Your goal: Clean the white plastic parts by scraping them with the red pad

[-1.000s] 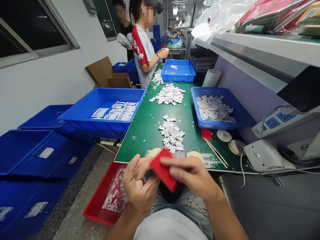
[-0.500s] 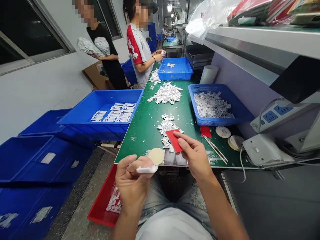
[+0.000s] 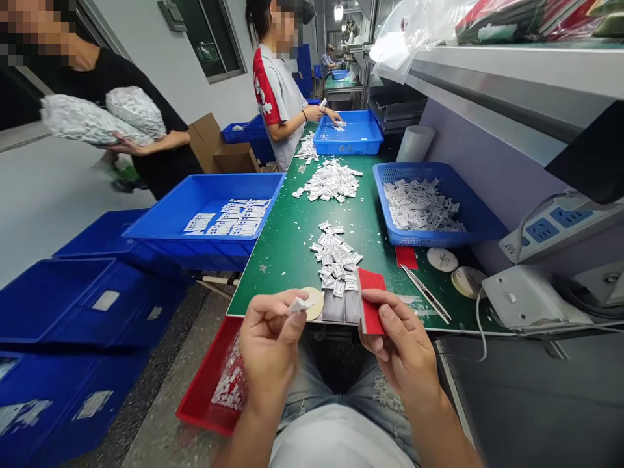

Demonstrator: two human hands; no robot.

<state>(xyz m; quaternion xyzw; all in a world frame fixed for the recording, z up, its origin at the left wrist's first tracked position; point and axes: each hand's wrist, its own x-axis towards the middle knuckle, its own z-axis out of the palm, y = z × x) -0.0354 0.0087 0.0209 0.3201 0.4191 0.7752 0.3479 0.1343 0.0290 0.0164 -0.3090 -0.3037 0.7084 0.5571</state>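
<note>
Between thumb and fingers, my left hand (image 3: 270,344) pinches a small white plastic piece (image 3: 301,304). A round cream disc (image 3: 314,304) shows just behind those fingertips, at the table's front edge. My right hand (image 3: 408,344) is closed on a flat red pad (image 3: 373,302) with a grey edge, held upright and tilted. The pad and the white piece are apart. Beyond both hands, a loose pile of similar white pieces (image 3: 336,257) lies on the green table (image 3: 277,260).
Tweezers (image 3: 425,294), a red square (image 3: 406,257) and round discs (image 3: 442,259) lie at right, below a blue basket (image 3: 431,237) of white pieces. Blue bins (image 3: 205,244) stand left, a red bin (image 3: 214,422) below. One person works at the far tray (image 3: 348,148); another carries wrapped bundles (image 3: 97,117).
My left fingers have turned the white piece and closed in on it. My right hand has moved down and right, tilting the red pad upright. The person with bundles has come nearer on the left.
</note>
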